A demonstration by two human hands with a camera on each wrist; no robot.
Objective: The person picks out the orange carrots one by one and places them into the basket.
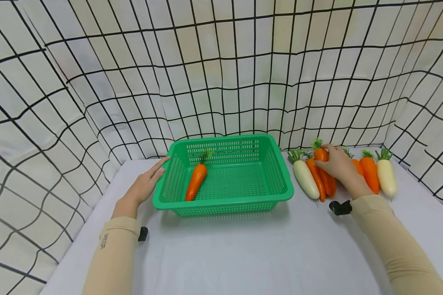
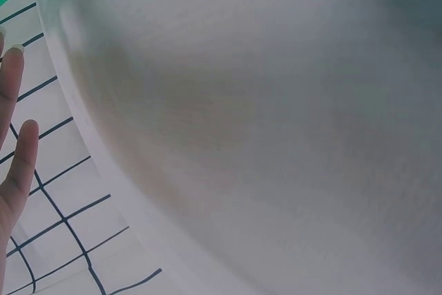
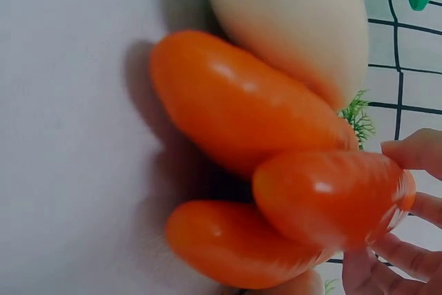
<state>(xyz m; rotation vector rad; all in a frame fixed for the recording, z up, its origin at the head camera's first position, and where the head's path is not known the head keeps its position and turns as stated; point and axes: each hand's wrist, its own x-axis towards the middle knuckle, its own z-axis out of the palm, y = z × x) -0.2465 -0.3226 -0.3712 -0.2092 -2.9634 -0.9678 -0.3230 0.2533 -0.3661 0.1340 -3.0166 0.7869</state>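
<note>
My left hand [image 1: 144, 186] rests on the left rim of a green plastic basket [image 1: 223, 203], its fingers fairly straight. One carrot [image 1: 196, 182] with a leafy top lies inside the basket at the left. To the right of the basket, my right hand [image 1: 337, 166] grips a carrot [image 1: 320, 154] near its leafy end. In the right wrist view that held carrot [image 3: 324, 195] overlaps two other carrots, with thumb and fingers around its upper end. A white radish [image 1: 305, 179] lies left of the carrots. Only some fingers [image 2: 24, 160] of the left hand show in the left wrist view.
Beyond my right hand lie more carrots [image 1: 370, 174] and another white radish [image 1: 387, 177]. A white cloth [image 1: 221, 258] covers the table. White sheeting with a black grid net [image 1: 225, 73] rises behind and along both sides.
</note>
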